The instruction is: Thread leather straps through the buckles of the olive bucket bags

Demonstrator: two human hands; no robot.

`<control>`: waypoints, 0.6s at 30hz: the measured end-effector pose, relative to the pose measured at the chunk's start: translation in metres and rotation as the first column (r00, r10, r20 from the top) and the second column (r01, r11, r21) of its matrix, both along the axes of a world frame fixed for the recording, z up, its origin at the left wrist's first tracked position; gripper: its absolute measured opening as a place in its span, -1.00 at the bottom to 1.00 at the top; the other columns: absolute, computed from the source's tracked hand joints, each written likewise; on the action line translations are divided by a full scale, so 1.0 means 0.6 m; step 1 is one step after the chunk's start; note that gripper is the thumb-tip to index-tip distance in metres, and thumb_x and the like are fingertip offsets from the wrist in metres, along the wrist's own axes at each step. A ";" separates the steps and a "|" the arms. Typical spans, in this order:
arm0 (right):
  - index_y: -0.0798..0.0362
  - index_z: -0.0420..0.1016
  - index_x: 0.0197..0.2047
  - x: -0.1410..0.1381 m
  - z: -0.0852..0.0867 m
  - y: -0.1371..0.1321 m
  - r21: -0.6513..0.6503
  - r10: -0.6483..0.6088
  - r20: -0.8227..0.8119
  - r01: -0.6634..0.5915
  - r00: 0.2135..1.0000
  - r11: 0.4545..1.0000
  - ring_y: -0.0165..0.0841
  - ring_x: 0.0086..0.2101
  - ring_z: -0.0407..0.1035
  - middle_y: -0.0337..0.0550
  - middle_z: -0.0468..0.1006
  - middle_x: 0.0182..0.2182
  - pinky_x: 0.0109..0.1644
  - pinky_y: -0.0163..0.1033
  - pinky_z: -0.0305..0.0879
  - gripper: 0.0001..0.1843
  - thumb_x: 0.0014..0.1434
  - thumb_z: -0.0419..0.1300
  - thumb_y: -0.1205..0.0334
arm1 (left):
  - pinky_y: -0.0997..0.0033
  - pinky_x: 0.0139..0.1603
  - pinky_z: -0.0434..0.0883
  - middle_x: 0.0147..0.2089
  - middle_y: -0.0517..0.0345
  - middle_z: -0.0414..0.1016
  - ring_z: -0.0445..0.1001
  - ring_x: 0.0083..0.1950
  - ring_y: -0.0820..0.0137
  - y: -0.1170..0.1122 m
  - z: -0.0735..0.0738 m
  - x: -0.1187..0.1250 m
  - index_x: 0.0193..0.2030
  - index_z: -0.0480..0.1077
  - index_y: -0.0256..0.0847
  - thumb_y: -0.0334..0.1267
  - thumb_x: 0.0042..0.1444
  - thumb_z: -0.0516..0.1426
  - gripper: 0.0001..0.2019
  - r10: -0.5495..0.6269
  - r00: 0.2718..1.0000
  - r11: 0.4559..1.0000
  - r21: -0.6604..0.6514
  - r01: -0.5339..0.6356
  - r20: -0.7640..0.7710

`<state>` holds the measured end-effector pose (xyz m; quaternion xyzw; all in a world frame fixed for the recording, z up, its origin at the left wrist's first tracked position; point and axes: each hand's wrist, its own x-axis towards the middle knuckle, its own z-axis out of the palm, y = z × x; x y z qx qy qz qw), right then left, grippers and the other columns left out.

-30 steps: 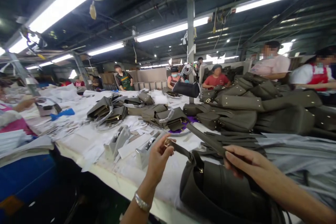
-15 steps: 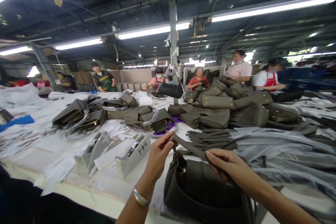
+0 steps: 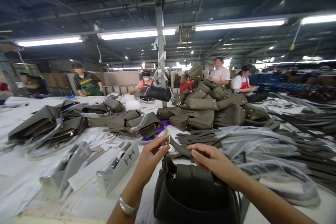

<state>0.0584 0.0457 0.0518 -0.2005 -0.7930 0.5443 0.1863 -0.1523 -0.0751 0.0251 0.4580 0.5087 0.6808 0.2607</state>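
Observation:
A dark olive handbag (image 3: 194,201) stands upright at the table's near edge, its top gaping and a gold zipper pull showing inside. Above its left end, my left hand (image 3: 151,159) pinches a gold buckle (image 3: 168,140) between thumb and fingertips. An olive strap (image 3: 180,148) runs from that buckle toward my right hand (image 3: 210,161), whose thumb and fingers are closed on it over the bag's opening. The strap's far part is hidden behind my right hand.
Two tape dispensers (image 3: 117,168) stand to the left among paper scraps. Beyond are piles of olive bags (image 3: 202,103). Loose straps in clear plastic wrap (image 3: 252,143) lie to the right. A pillar (image 3: 160,35) rises mid-table, and several co-workers stand or sit behind.
The view has turned right, so the surroundings shift left. My right hand has come nearer my left along the strap. In the background, a person now holds up a bag.

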 end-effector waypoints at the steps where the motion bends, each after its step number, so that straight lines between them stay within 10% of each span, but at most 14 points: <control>1: 0.13 0.48 -0.03 0.000 0.008 -0.001 0.000 0.010 0.015 -0.010 1.000 1.000 -0.48 -0.53 0.16 -0.31 0.32 -0.53 -0.45 -0.36 0.03 -0.49 0.22 0.14 -0.15 | 0.41 -0.11 0.45 -0.14 0.06 0.51 0.43 -0.20 0.38 0.001 0.000 0.000 0.08 0.52 -0.19 -0.12 0.09 0.28 -0.59 -0.025 1.000 1.000 0.002 0.025 0.004; 18: 0.13 0.52 -0.15 -0.032 0.003 0.008 -0.008 0.117 -0.099 -0.118 0.988 0.993 -0.54 -0.56 0.11 -0.24 0.47 -0.43 -0.50 -0.39 -0.02 -0.59 0.26 0.16 -0.08 | 0.31 -0.02 0.46 0.05 -0.04 0.50 0.48 -0.06 0.25 -0.002 0.011 0.000 0.11 0.50 -0.15 -0.08 0.07 0.29 -0.54 -0.145 0.973 0.989 -0.016 0.150 0.179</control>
